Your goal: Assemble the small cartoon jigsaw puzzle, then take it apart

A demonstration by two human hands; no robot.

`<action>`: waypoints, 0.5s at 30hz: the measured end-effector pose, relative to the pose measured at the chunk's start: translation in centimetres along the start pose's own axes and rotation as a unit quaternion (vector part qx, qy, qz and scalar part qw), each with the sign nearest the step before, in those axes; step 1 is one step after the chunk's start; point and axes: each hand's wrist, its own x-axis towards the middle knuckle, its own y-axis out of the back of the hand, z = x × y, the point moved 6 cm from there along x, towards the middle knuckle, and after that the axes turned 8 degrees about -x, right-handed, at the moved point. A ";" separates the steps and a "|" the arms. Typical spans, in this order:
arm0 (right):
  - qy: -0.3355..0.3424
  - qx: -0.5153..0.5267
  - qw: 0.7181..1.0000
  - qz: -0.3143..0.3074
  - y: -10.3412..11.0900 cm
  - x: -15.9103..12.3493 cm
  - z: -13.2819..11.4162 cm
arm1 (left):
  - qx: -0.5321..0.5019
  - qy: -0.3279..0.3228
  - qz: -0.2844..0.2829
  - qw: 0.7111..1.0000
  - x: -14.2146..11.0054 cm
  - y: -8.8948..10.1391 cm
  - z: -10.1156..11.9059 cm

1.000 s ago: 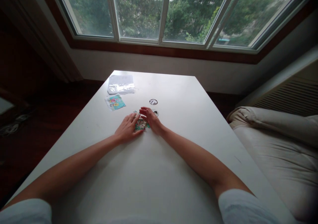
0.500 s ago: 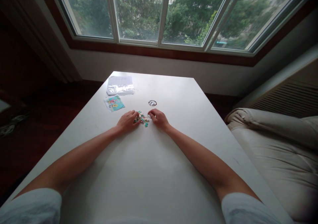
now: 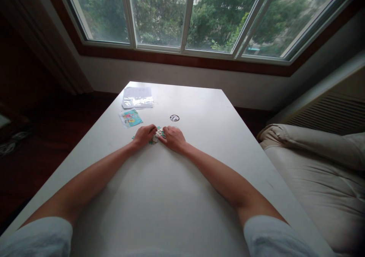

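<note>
A small heap of colourful jigsaw pieces point(image 3: 156, 135) lies on the white table point(image 3: 176, 196), a little beyond its middle. My left hand point(image 3: 144, 134) rests on the heap's left side with its fingers curled over the pieces. My right hand point(image 3: 173, 137) presses in from the right, fingers bent, touching the pieces too. The two hands nearly meet over the heap and hide most of it. One stray teal piece point(image 3: 133, 137) lies just left of my left hand.
A teal picture card point(image 3: 131, 118) lies left of the hands, with a clear plastic bag point(image 3: 137, 97) behind it at the table's far left corner. A round cable hole point(image 3: 174, 118) is beyond my right hand. A cushioned seat point(image 3: 316, 173) stands to the right, windows ahead.
Both hands went from lying flat over the pieces to curled, drew apart a little, then closed in again on the heap, pushing the pieces together.
</note>
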 end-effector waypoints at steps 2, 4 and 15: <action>-0.008 -0.008 1.000 -0.007 0.0 0.7 -0.5 | -0.074 0.020 0.022 0.997 0.5 0.4 -0.8; -0.013 -0.015 1.000 -0.015 0.0 1.3 -0.9 | -0.130 0.037 0.047 0.990 1.0 0.7 -1.5; -0.038 0.008 0.999 0.001 0.3 2.3 -1.4 | -0.371 0.085 0.151 0.913 2.7 0.6 -3.0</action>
